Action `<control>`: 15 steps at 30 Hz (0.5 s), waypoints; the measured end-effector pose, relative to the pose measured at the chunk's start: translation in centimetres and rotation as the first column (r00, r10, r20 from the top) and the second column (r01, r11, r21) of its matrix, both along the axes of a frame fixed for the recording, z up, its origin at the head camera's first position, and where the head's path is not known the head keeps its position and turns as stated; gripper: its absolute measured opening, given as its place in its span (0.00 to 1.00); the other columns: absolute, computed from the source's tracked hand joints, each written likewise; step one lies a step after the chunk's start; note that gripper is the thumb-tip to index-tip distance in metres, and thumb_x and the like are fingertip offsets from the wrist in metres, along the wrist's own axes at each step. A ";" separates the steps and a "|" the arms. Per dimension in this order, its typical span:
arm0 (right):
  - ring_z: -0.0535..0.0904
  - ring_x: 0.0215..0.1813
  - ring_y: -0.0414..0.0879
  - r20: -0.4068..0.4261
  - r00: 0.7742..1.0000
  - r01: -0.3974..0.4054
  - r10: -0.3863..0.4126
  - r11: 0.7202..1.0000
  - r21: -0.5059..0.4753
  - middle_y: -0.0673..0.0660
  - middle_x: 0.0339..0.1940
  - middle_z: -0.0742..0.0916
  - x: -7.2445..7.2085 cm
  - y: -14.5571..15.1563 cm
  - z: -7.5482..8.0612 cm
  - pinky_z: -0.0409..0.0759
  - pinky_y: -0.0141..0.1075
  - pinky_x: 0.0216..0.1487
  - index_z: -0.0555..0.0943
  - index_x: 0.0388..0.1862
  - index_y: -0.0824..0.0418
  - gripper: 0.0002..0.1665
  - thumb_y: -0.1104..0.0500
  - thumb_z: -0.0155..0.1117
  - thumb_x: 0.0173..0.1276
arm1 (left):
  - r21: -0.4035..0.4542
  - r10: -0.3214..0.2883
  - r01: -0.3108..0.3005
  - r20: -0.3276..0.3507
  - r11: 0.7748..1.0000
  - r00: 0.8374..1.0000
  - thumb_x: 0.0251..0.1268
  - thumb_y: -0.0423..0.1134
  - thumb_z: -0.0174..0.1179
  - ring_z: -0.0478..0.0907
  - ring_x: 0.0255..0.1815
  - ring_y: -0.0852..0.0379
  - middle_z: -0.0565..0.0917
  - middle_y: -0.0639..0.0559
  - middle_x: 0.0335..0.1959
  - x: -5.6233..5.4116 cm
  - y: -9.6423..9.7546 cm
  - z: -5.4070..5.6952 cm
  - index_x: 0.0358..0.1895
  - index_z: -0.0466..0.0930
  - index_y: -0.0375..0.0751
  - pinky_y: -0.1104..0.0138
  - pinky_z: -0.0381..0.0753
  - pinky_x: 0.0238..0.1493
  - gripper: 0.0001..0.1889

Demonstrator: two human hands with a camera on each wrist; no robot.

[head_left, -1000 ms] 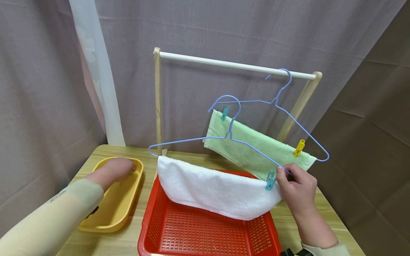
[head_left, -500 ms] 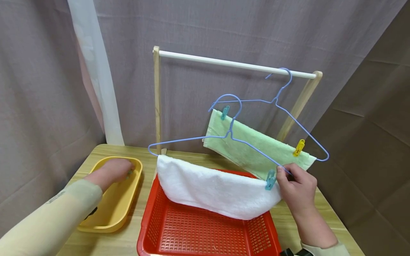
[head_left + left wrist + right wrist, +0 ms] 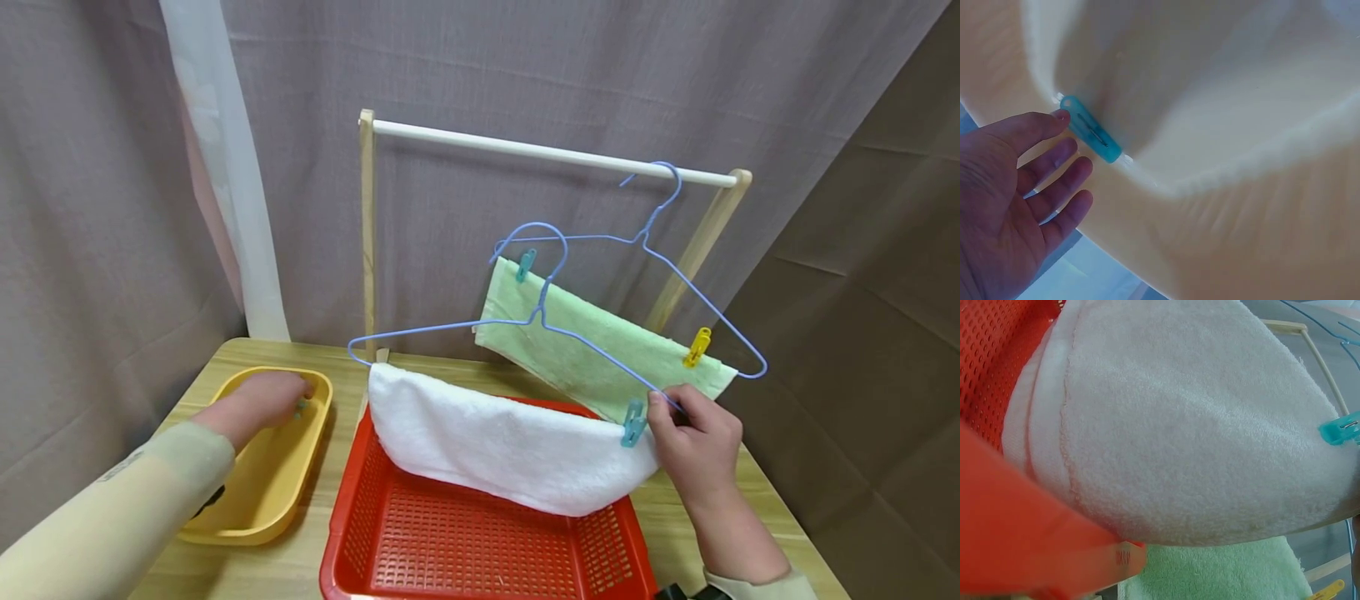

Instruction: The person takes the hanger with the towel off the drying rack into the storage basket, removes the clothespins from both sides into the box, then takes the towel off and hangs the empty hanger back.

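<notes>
My left hand (image 3: 272, 400) reaches into the yellow tray (image 3: 258, 533) at its far end. In the left wrist view a fingertip touches one end of a teal clothespin (image 3: 1091, 129) lying against the tray's wall, with the other visible fingers loosely bent beside it. My right hand (image 3: 699, 437) pinches the right end of a blue wire hanger (image 3: 442, 327). Draped over its lower bar is a white towel (image 3: 495, 442), with a teal clothespin (image 3: 633, 422) near the right end. No clothespin shows at the towel's left end.
Beneath the white towel stands a red perforated basket (image 3: 465, 533). Behind it is a rack with a white rod (image 3: 517, 148). A second blue hanger (image 3: 693, 287) hangs there with a green towel (image 3: 585, 333), held by a teal clothespin (image 3: 526, 265) and a yellow clothespin (image 3: 697, 347).
My left hand has shifted very slightly left within the tray, and more of the teal clothespin shows beneath its fingers. The right hand, hanger and white towel have stayed almost still.
</notes>
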State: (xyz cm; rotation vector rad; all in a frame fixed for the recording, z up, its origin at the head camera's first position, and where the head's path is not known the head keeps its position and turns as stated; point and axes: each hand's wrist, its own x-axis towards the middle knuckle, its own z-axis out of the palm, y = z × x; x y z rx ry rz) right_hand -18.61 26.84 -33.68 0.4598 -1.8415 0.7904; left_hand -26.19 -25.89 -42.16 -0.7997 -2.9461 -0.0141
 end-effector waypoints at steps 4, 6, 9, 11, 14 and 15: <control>0.64 0.23 0.30 0.003 1.000 0.006 -0.006 1.000 0.000 0.51 0.16 0.76 0.0 -0.1 0.1 0.62 0.21 0.28 0.78 0.17 0.64 0.08 0.66 0.67 0.52 | 0.002 0.021 -0.021 0.027 1.000 0.999 0.52 0.28 0.64 0.67 0.22 0.56 0.71 0.56 0.20 0.2 0.1 0.4 0.27 0.76 0.47 0.60 0.73 0.27 0.09; 0.64 0.22 0.30 0.002 1.000 0.004 -0.004 1.000 -0.001 0.51 0.16 0.76 0.0 -0.1 0.1 0.62 0.21 0.28 0.78 0.17 0.64 0.08 0.66 0.67 0.52 | 0.012 0.027 -0.028 0.047 1.000 0.999 0.53 0.29 0.65 0.68 0.23 0.55 0.72 0.55 0.21 0.3 0.3 0.8 0.29 0.77 0.46 0.59 0.74 0.28 0.08; 0.64 0.22 0.30 0.000 1.000 0.006 -0.006 1.000 -0.004 0.50 0.16 0.76 0.0 -0.2 0.1 0.62 0.21 0.29 0.78 0.17 0.64 0.08 0.66 0.67 0.52 | 0.027 0.028 -0.030 0.063 0.999 0.998 0.54 0.31 0.66 0.73 0.26 0.53 0.76 0.53 0.25 0.5 0.5 1.4 0.34 0.80 0.43 0.56 0.76 0.32 0.06; 0.64 0.22 0.30 0.000 1.000 0.005 -0.005 1.000 -0.005 0.50 0.16 0.76 0.0 -0.2 0.1 0.62 0.21 0.29 0.78 0.17 0.63 0.08 0.66 0.67 0.52 | 0.044 0.029 -0.032 0.067 0.999 0.997 0.55 0.33 0.67 0.78 0.31 0.50 0.80 0.50 0.30 0.8 0.5 1.9 0.39 0.82 0.41 0.54 0.79 0.37 0.08; 0.64 0.22 0.31 0.003 1.000 0.006 -0.006 1.000 -0.004 0.50 0.16 0.76 -0.1 -0.2 0.0 0.63 0.21 0.29 0.79 0.17 0.63 0.08 0.65 0.67 0.52 | 0.092 0.046 -0.053 0.080 0.994 0.996 0.57 0.36 0.67 0.82 0.40 0.45 0.84 0.46 0.37 1.3 0.6 2.5 0.44 0.83 0.38 0.50 0.80 0.44 0.12; 0.65 0.22 0.31 0.003 1.000 0.006 -0.006 1.000 -0.003 0.50 0.16 0.76 -0.1 -0.2 0.0 0.63 0.21 0.29 0.79 0.17 0.63 0.08 0.65 0.67 0.52 | 0.114 0.053 -0.063 0.087 0.992 0.995 0.58 0.37 0.67 0.83 0.42 0.44 0.85 0.45 0.39 1.5 0.6 2.7 0.46 0.83 0.37 0.50 0.80 0.46 0.13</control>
